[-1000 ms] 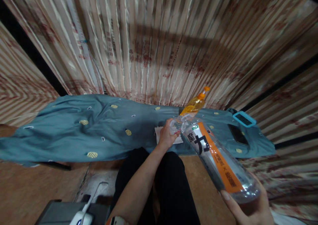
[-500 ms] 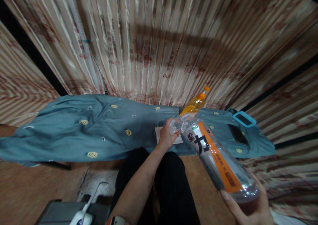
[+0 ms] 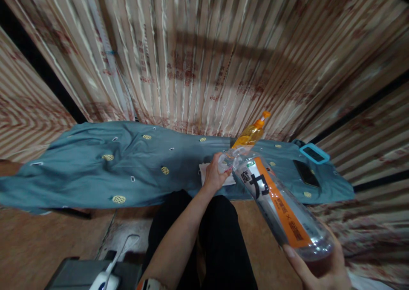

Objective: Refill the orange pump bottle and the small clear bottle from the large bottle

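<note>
My right hand (image 3: 322,268) grips the base of a large clear plastic bottle (image 3: 277,200) with an orange label and black characters. The bottle is tilted, its neck pointing away toward the table. My left hand (image 3: 215,172) is closed around a small clear container (image 3: 227,160) right at the bottle's mouth, above a white napkin (image 3: 204,175) on the blue cloth. An orange bottle (image 3: 252,133) with an orange spout cap stands just behind.
A blue-green cloth (image 3: 128,166) with yellow pineapple prints covers the low table. A black phone (image 3: 306,172) and a device with a cyan frame (image 3: 313,153) lie at the right. Striped curtains hang behind. A grey box with a white cable (image 3: 105,273) sits at bottom left.
</note>
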`<state>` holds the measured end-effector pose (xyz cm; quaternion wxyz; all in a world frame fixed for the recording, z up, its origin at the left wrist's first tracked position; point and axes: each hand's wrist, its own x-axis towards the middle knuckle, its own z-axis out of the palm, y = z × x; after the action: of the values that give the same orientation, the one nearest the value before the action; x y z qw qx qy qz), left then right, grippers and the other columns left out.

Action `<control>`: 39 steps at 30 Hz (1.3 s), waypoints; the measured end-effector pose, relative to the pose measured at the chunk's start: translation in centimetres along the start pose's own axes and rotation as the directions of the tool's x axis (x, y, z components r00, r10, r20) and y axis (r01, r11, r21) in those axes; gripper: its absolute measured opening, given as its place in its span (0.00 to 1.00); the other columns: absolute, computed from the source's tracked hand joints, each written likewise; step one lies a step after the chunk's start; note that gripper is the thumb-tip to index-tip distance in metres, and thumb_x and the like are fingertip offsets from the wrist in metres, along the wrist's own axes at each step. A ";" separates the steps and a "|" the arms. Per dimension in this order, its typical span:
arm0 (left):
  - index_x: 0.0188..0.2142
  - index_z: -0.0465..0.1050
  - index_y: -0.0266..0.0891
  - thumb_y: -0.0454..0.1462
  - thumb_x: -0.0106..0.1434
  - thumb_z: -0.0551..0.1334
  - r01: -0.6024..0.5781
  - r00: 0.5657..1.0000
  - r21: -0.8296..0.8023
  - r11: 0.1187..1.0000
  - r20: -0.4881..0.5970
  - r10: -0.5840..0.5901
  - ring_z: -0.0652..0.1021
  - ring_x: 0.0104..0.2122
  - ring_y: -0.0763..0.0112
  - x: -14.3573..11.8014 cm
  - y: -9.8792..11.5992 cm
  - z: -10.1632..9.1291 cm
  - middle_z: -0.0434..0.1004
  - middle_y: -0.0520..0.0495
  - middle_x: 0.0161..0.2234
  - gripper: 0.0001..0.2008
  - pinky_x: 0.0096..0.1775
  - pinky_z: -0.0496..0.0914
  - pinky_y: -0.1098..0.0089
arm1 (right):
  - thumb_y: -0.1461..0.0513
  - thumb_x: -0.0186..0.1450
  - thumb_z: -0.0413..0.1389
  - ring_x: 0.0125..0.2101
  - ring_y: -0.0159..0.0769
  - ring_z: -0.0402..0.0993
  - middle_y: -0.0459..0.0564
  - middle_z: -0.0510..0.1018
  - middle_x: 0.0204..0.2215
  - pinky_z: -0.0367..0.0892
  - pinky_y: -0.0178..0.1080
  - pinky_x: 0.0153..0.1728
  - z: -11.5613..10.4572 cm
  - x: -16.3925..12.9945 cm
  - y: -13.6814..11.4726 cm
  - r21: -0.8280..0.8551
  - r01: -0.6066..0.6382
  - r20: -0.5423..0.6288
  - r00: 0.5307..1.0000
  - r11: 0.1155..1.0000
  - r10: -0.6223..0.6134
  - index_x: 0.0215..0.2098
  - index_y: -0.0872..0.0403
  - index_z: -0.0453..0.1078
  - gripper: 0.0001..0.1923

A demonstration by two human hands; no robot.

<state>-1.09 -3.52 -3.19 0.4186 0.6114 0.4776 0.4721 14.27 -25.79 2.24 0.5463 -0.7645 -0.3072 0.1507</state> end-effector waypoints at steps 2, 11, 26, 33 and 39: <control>0.54 0.65 0.43 0.30 0.52 0.71 -0.002 1.000 0.003 1.000 0.000 0.002 0.81 0.45 0.61 0.0 0.0 0.0 0.80 0.48 0.45 0.31 0.49 0.73 0.63 | 0.45 0.36 0.72 0.50 0.55 0.72 0.61 0.72 0.53 0.73 0.49 0.44 0.2 -0.2 -0.3 -0.005 0.006 -0.008 1.000 1.000 -0.006 0.65 0.54 0.59 0.62; 0.55 0.65 0.42 0.30 0.53 0.71 -0.012 1.000 0.001 1.000 -0.001 0.012 0.80 0.44 0.61 0.0 -0.1 0.0 0.80 0.47 0.45 0.31 0.49 0.73 0.63 | 0.43 0.34 0.71 0.51 0.57 0.71 0.61 0.72 0.53 0.72 0.53 0.48 0.5 -0.4 -0.8 -0.020 -0.019 -0.045 0.999 1.000 0.018 0.65 0.55 0.59 0.64; 0.55 0.65 0.42 0.31 0.52 0.71 -0.003 1.000 0.007 1.000 -0.004 0.003 0.81 0.44 0.61 0.0 -0.1 0.0 0.80 0.47 0.45 0.31 0.49 0.73 0.63 | 0.44 0.34 0.72 0.47 0.55 0.73 0.61 0.73 0.51 0.73 0.51 0.44 0.5 -0.2 -0.2 0.001 -0.007 -0.045 0.999 1.000 0.007 0.63 0.54 0.61 0.61; 0.55 0.65 0.42 0.30 0.52 0.71 -0.015 1.000 0.012 1.000 -0.009 0.016 0.81 0.45 0.61 0.1 -0.3 0.1 0.80 0.47 0.47 0.32 0.49 0.73 0.64 | 0.44 0.33 0.71 0.48 0.57 0.72 0.64 0.72 0.52 0.72 0.54 0.45 0.8 -0.6 -1.1 -0.003 -0.009 -0.055 0.998 1.000 0.009 0.64 0.57 0.60 0.64; 0.54 0.65 0.42 0.29 0.52 0.71 -0.014 1.000 -0.002 1.000 -0.009 0.014 0.80 0.47 0.61 0.0 0.1 0.0 0.79 0.47 0.48 0.31 0.51 0.73 0.64 | 0.41 0.38 0.68 0.47 0.53 0.71 0.64 0.72 0.51 0.74 0.47 0.40 1.5 -1.6 -2.8 -0.031 -0.008 -0.100 0.995 0.999 0.004 0.65 0.60 0.60 0.62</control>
<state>-1.12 -3.54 -3.14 0.4139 0.6122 0.4745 0.4783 11.34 -25.09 4.08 0.5484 -0.7805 -0.2796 0.1091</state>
